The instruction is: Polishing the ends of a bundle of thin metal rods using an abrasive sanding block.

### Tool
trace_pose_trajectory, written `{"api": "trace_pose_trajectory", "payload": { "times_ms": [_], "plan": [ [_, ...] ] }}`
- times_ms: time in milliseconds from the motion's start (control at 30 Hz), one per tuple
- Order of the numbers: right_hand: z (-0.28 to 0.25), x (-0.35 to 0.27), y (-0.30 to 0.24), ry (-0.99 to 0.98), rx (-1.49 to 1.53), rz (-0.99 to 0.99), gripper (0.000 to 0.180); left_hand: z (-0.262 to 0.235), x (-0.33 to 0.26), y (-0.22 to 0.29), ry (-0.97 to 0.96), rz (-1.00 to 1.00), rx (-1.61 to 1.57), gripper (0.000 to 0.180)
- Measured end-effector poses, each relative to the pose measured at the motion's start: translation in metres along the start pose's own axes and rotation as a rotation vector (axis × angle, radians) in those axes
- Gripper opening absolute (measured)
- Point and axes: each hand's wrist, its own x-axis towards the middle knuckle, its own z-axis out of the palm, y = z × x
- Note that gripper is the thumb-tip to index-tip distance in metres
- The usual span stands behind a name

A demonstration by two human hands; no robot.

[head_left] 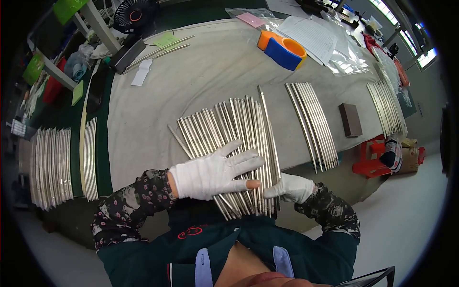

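Several long shiny metal rods [224, 126] lie fanned side by side on a pale cloth-covered table [201, 71]. My left hand [217, 171], in a white glove, rests flat on top of their near ends with the fingers spread. My right hand [289, 187], also in a white glove, grips the near ends of the rods at the right side of the fan, close to the table's front edge. Both forearms wear dark flowered sleeves.
A second bundle of rods [313, 122] lies to the right, with a dark block [350, 119] and more rods [386, 107] beyond. An orange and blue tape holder [282, 49], papers and plastic bags lie at the back. More rods [52, 165] lie on the left, a black fan [133, 14] at the back.
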Motion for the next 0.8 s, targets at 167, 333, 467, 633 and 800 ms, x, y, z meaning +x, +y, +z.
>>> {"api": "trace_pose_trajectory", "payload": {
  "times_ms": [167,333,467,633,800],
  "plan": [
    [0.01,0.007,0.007,-0.013,-0.064,0.0,0.047,-0.017,0.057,-0.012,-0.164,0.138,0.119,0.069],
    [0.024,-0.024,-0.001,-0.016,-0.024,-0.044,0.049,-0.001,0.067,-0.006,-0.118,0.241,0.164,0.052],
    [0.033,-0.059,-0.021,0.132,0.016,-0.256,0.07,-0.027,0.078,-0.001,0.297,0.222,0.024,0.035],
    [0.056,-0.029,-0.116,0.279,-0.248,-0.692,0.068,-0.07,0.075,-0.031,0.758,-0.011,-0.241,0.048],
    [0.029,0.028,-0.174,0.233,-0.451,-0.868,0.042,-0.101,0.048,-0.063,0.805,-0.215,-0.909,0.054]
  ]
}}
